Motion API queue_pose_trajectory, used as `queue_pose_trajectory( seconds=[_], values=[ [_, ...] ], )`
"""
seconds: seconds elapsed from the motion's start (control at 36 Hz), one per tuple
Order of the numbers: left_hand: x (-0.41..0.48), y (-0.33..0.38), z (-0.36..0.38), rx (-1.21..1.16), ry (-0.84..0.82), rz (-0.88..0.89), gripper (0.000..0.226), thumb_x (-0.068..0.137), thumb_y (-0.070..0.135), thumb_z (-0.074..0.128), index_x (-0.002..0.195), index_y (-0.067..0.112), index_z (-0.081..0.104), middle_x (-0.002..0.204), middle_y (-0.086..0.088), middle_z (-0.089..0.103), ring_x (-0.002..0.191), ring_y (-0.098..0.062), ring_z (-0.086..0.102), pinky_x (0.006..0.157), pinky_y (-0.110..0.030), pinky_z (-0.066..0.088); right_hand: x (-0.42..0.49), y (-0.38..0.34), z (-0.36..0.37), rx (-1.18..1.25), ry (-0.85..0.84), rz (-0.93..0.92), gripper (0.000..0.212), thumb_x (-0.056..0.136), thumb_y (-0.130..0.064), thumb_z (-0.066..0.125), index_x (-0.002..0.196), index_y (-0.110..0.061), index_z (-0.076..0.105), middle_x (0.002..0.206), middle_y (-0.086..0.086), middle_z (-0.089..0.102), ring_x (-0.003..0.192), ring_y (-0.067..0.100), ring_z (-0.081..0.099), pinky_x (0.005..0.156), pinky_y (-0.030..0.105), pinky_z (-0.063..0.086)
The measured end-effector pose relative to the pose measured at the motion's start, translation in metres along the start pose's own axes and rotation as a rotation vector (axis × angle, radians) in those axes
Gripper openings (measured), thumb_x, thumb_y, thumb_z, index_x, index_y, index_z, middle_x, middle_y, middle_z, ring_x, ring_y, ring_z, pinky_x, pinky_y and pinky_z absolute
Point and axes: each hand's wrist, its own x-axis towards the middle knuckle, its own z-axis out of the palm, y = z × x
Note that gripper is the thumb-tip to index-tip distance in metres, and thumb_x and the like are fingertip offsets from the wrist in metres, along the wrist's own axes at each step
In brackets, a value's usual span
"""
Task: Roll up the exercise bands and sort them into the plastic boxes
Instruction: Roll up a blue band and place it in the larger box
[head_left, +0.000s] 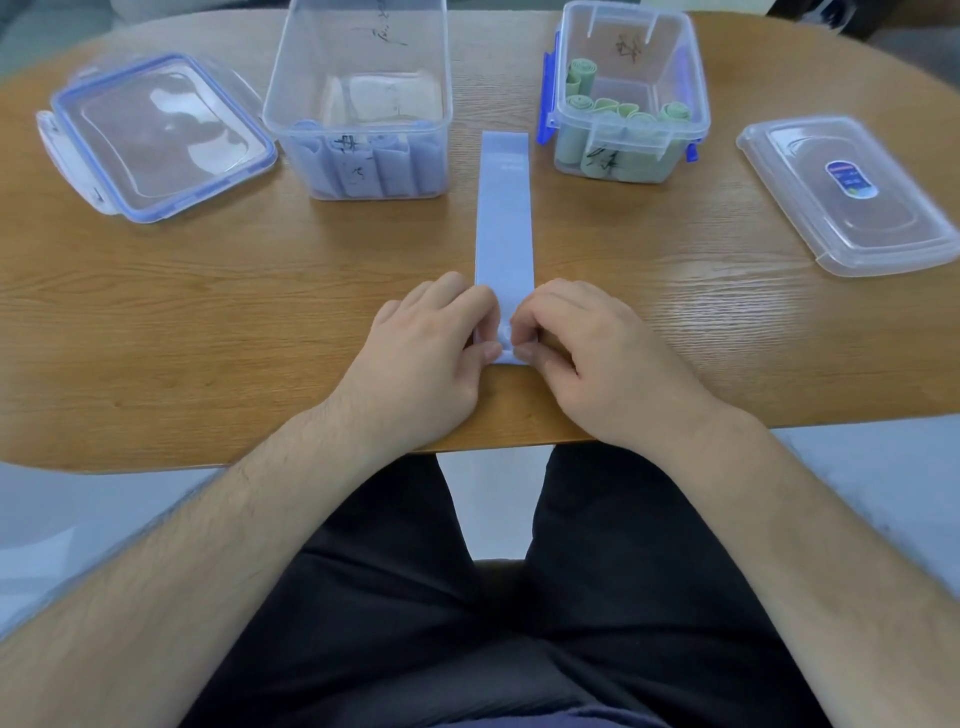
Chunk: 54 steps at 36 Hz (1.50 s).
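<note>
A pale blue exercise band (504, 208) lies flat on the wooden table (208, 312), running straight away from me between two boxes. My left hand (421, 358) and my right hand (587, 353) pinch its near end, where a small roll has started under my fingertips. The left clear plastic box (358, 67) holds several rolled blue bands. The right clear box (691, 104) with blue clips holds several rolled green bands.
A blue-rimmed clear lid (156, 137) lies at the far left of the table. A second clear lid (847, 195) with a blue sticker lies at the far right. The table's front edge is just below my wrists, above my lap.
</note>
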Motion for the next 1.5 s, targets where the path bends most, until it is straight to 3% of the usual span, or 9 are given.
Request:
queue_pose_trajectory(
  seconds=[0.19, 0.28, 0.42, 0.53, 0.81, 1.06, 1.19, 1.31, 1.5],
  values=[
    [-0.007, -0.004, 0.006, 0.158, 0.096, 0.142, 0.017, 0.098, 0.028, 0.049, 0.094, 0.015, 0.058, 0.095, 0.0, 0.057, 0.086, -0.023, 0.058, 0.073, -0.031, 0.038, -0.009, -0.002, 0.006, -0.198, 0.073, -0.14, 0.012, 0.1, -0.015, 0.053, 0.099, -0.013, 0.064, 0.106, -0.002, 0.065, 0.097, 0.022, 0.06, 0.075, 0.039, 0.045],
    [-0.01, -0.005, 0.003, 0.14, 0.081, 0.174, 0.022, 0.1, 0.031, 0.049, 0.096, 0.013, 0.061, 0.104, -0.003, 0.064, 0.099, -0.026, 0.065, 0.08, -0.041, 0.047, -0.012, 0.0, 0.002, -0.117, 0.045, -0.108, 0.007, 0.096, -0.019, 0.06, 0.099, -0.017, 0.066, 0.113, -0.008, 0.065, 0.109, 0.014, 0.06, 0.084, 0.038, 0.047],
    [-0.011, -0.012, -0.005, 0.005, -0.02, 0.122, 0.025, 0.096, 0.045, 0.053, 0.097, 0.022, 0.06, 0.114, 0.007, 0.064, 0.117, -0.017, 0.062, 0.092, -0.043, 0.047, -0.01, 0.006, -0.002, 0.129, 0.008, 0.019, 0.014, 0.087, -0.027, 0.078, 0.097, -0.022, 0.07, 0.117, -0.015, 0.064, 0.117, 0.005, 0.056, 0.102, 0.041, 0.044],
    [-0.005, -0.012, -0.005, 0.016, -0.03, 0.116, 0.026, 0.097, 0.043, 0.047, 0.094, 0.021, 0.062, 0.104, 0.005, 0.064, 0.111, -0.02, 0.064, 0.087, -0.045, 0.048, -0.001, 0.006, -0.002, 0.138, 0.013, 0.019, 0.002, 0.09, -0.018, 0.073, 0.09, -0.018, 0.071, 0.107, -0.011, 0.065, 0.107, 0.009, 0.057, 0.099, 0.036, 0.045],
    [-0.006, -0.008, 0.0, 0.194, 0.07, 0.224, 0.022, 0.101, 0.027, 0.047, 0.1, 0.015, 0.065, 0.101, -0.001, 0.064, 0.1, -0.025, 0.063, 0.077, -0.042, 0.048, 0.006, 0.003, 0.002, 0.12, 0.049, 0.012, 0.008, 0.092, -0.013, 0.067, 0.086, -0.017, 0.065, 0.092, -0.008, 0.062, 0.093, 0.016, 0.055, 0.088, 0.037, 0.046],
    [-0.004, -0.006, 0.002, 0.132, 0.155, 0.193, 0.012, 0.101, 0.023, 0.052, 0.097, 0.017, 0.062, 0.089, 0.004, 0.06, 0.087, -0.022, 0.06, 0.072, -0.035, 0.042, 0.007, 0.001, 0.003, 0.117, 0.093, 0.06, 0.008, 0.093, -0.008, 0.067, 0.093, -0.016, 0.067, 0.089, -0.013, 0.058, 0.089, 0.01, 0.053, 0.085, 0.021, 0.042],
    [-0.003, -0.007, 0.003, 0.183, 0.174, 0.242, 0.015, 0.1, 0.02, 0.053, 0.096, 0.014, 0.066, 0.1, -0.001, 0.065, 0.093, -0.025, 0.063, 0.072, -0.035, 0.043, 0.005, -0.003, 0.008, -0.022, 0.151, 0.018, 0.009, 0.094, -0.004, 0.063, 0.094, -0.01, 0.07, 0.101, 0.0, 0.058, 0.099, 0.019, 0.05, 0.091, 0.023, 0.04],
    [-0.005, -0.006, 0.001, 0.231, 0.188, 0.312, 0.018, 0.098, 0.016, 0.054, 0.092, 0.012, 0.07, 0.119, -0.007, 0.064, 0.108, -0.026, 0.061, 0.076, -0.037, 0.045, -0.001, -0.011, 0.014, -0.11, 0.183, -0.023, 0.011, 0.096, 0.0, 0.059, 0.095, -0.006, 0.068, 0.096, 0.006, 0.059, 0.092, 0.024, 0.05, 0.085, 0.029, 0.044],
    [-0.007, -0.013, 0.002, 0.14, 0.163, 0.299, 0.019, 0.097, 0.019, 0.06, 0.105, 0.008, 0.073, 0.092, -0.008, 0.058, 0.084, -0.028, 0.056, 0.071, -0.047, 0.052, -0.014, -0.011, 0.011, -0.06, 0.199, -0.007, 0.01, 0.094, -0.001, 0.064, 0.1, -0.007, 0.07, 0.099, 0.002, 0.066, 0.095, 0.02, 0.057, 0.088, 0.026, 0.046]
  ],
)
